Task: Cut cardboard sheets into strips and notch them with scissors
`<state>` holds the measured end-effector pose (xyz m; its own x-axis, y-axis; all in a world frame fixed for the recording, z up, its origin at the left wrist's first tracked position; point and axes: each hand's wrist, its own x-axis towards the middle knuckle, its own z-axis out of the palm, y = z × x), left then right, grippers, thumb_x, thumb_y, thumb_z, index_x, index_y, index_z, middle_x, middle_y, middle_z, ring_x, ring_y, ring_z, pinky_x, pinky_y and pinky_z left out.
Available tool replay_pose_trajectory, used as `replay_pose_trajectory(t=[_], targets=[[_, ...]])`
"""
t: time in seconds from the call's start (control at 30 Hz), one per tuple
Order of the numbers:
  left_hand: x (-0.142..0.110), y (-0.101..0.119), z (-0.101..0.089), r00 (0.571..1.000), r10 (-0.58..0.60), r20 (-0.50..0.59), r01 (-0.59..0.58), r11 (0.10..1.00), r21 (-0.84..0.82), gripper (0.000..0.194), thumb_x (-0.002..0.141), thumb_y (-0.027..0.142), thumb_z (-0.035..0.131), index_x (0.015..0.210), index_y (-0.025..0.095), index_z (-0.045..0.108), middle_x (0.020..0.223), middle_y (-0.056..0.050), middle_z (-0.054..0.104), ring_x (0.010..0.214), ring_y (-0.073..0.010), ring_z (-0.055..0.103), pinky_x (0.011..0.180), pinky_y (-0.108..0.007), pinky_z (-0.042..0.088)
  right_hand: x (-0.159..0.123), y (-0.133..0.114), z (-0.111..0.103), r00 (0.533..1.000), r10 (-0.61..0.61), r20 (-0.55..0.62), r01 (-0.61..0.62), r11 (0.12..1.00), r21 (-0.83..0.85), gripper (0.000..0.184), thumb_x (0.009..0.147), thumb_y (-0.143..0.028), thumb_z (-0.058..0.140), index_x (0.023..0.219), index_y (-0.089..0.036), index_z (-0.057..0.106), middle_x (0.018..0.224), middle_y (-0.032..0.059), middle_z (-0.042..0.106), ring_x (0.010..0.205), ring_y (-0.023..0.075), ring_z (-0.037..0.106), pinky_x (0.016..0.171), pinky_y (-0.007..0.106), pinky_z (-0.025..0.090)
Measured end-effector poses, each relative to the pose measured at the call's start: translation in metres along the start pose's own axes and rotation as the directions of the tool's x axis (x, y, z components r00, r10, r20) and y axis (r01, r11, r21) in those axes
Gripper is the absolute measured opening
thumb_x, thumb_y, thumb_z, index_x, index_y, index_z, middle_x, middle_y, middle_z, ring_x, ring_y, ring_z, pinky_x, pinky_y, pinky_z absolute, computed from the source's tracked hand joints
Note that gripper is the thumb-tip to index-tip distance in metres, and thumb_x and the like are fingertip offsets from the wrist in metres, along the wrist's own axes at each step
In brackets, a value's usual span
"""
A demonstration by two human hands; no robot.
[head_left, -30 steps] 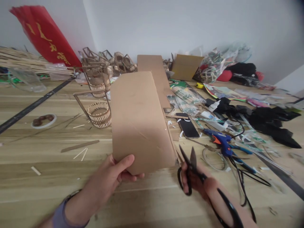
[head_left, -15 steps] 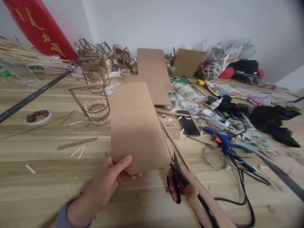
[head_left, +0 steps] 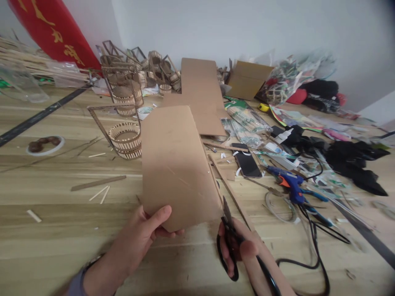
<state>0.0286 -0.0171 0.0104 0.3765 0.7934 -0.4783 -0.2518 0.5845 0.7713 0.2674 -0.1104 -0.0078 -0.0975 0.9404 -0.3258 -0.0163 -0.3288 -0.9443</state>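
Observation:
My left hand (head_left: 156, 224) pinches the lower left corner of a brown cardboard sheet (head_left: 179, 168), thumb on top and fingers beneath. The sheet is tilted up off the table, and its top corners look trimmed. In my right hand (head_left: 236, 248) is a pair of black-handled scissors (head_left: 230, 228), fingers through the loops. Their blades point away from me and stand a little apart, at the sheet's lower right corner; whether they bite into the card I cannot tell. Left of the sheet stands a small slatted basket (head_left: 125, 139) with a tall square handle.
More baskets (head_left: 123, 92) crowd the back left. A larger cardboard piece (head_left: 200, 94) lies behind the sheet. To the right are a phone (head_left: 248, 163), a blue glue gun (head_left: 288, 181) with its cable, and pliers (head_left: 316, 213). Thin wood strips (head_left: 98, 183) lie on the left.
The scissors' handles have spread wider and the blades have come closer to the cardboard's lower right corner. My left hand keeps its hold; the view has shifted slightly.

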Motion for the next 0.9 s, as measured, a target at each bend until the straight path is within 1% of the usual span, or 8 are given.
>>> replay_pose_trajectory(t=[0.1, 0.17, 0.33, 0.47, 0.57, 0.67, 0.83, 0.9], targets=[[-0.001, 0.0, 0.0, 1.0, 0.002, -0.005, -0.002, 1.0, 0.009, 0.044, 0.067, 0.049, 0.089, 0.092, 0.016, 0.073, 0.085, -0.004, 0.08, 0.065, -0.0184, 0.074, 0.058, -0.026, 0.061, 0.005, 0.006, -0.006, 0.989, 0.121, 0.083, -0.127, 0.99, 0.066, 0.085, 0.057, -0.099, 0.054, 0.092, -0.022, 0.059, 0.063, 0.0004, 0.06, 0.041, 0.0156, 0.056, 0.038, 0.028, 0.043], [-0.001, 0.0, 0.0, 1.0, -0.002, -0.009, 0.002, 1.0, 0.02, 0.045, 0.066, 0.05, 0.09, 0.091, 0.016, 0.073, 0.082, -0.004, 0.08, 0.064, -0.0181, 0.073, 0.057, -0.025, 0.06, 0.005, 0.007, -0.007, 0.986, 0.145, 0.086, -0.151, 0.986, 0.071, 0.086, 0.056, -0.1, 0.054, 0.092, -0.022, 0.058, 0.062, 0.0001, 0.06, 0.04, 0.0153, 0.056, 0.037, 0.027, 0.043], [-0.001, -0.003, -0.002, 1.0, 0.001, -0.003, -0.001, 0.999, 0.036, 0.048, 0.068, 0.052, 0.087, 0.094, 0.015, 0.074, 0.091, -0.008, 0.08, 0.073, -0.0221, 0.075, 0.063, -0.03, 0.062, -0.005, 0.007, 0.004, 0.995, 0.08, -0.063, -0.079, 0.997, 0.02, 0.08, 0.069, -0.096, 0.047, 0.095, -0.02, 0.055, 0.061, -0.0025, 0.058, 0.038, 0.0097, 0.051, 0.036, 0.021, 0.038], [-0.002, -0.003, -0.001, 0.999, -0.016, -0.044, 0.017, 0.999, 0.034, 0.048, 0.067, 0.052, 0.088, 0.096, 0.016, 0.072, 0.091, -0.007, 0.081, 0.074, -0.0237, 0.075, 0.069, -0.037, 0.064, -0.01, 0.003, 0.016, 0.991, 0.036, -0.127, -0.037, 0.999, -0.006, 0.078, 0.072, -0.095, 0.043, 0.095, -0.021, 0.053, 0.06, -0.0027, 0.057, 0.038, 0.0084, 0.048, 0.036, 0.019, 0.033], [-0.003, 0.0, 0.001, 0.999, -0.008, -0.046, 0.01, 0.999, 0.042, 0.051, 0.063, 0.054, 0.089, 0.094, 0.017, 0.071, 0.087, -0.006, 0.081, 0.07, -0.0226, 0.075, 0.063, -0.033, 0.062, -0.011, -0.002, 0.023, 0.983, 0.012, -0.186, -0.025, 0.998, -0.066, 0.078, 0.075, -0.095, 0.04, 0.092, -0.021, 0.053, 0.058, -0.0034, 0.055, 0.036, 0.007, 0.045, 0.037, 0.019, 0.03], [-0.003, 0.0, 0.001, 0.999, -0.013, -0.044, 0.016, 0.998, 0.067, 0.051, 0.061, 0.057, 0.089, 0.088, 0.017, 0.071, 0.078, -0.006, 0.079, 0.066, -0.0215, 0.073, 0.061, -0.03, 0.06, -0.012, -0.008, 0.031, 0.966, -0.01, -0.257, -0.023, 0.992, -0.122, 0.082, 0.073, -0.098, 0.035, 0.089, -0.02, 0.054, 0.054, -0.0045, 0.052, 0.035, 0.0058, 0.041, 0.037, 0.018, 0.028], [-0.003, -0.002, -0.001, 0.998, -0.012, -0.059, 0.015, 0.998, 0.053, 0.052, 0.064, 0.056, 0.088, 0.095, 0.017, 0.071, 0.087, -0.007, 0.08, 0.073, -0.0234, 0.074, 0.066, -0.034, 0.063, -0.014, -0.012, 0.039, 0.947, -0.048, -0.318, -0.014, 0.981, -0.192, 0.081, 0.078, -0.095, 0.03, 0.087, -0.02, 0.058, 0.053, -0.0046, 0.048, 0.037, 0.0059, 0.035, 0.036, 0.02, 0.024], [-0.004, -0.003, 0.001, 0.997, -0.004, -0.078, 0.006, 1.0, 0.029, 0.057, 0.061, 0.056, 0.089, 0.098, 0.017, 0.072, 0.093, -0.009, 0.08, 0.079, -0.0254, 0.074, 0.065, -0.035, 0.064, -0.015, -0.01, 0.04, 0.944, -0.053, -0.325, -0.014, 0.98, -0.201, 0.08, 0.079, -0.094, 0.029, 0.087, -0.02, 0.058, 0.052, -0.0047, 0.046, 0.038, 0.0062, 0.032, 0.036, 0.02, 0.021]])
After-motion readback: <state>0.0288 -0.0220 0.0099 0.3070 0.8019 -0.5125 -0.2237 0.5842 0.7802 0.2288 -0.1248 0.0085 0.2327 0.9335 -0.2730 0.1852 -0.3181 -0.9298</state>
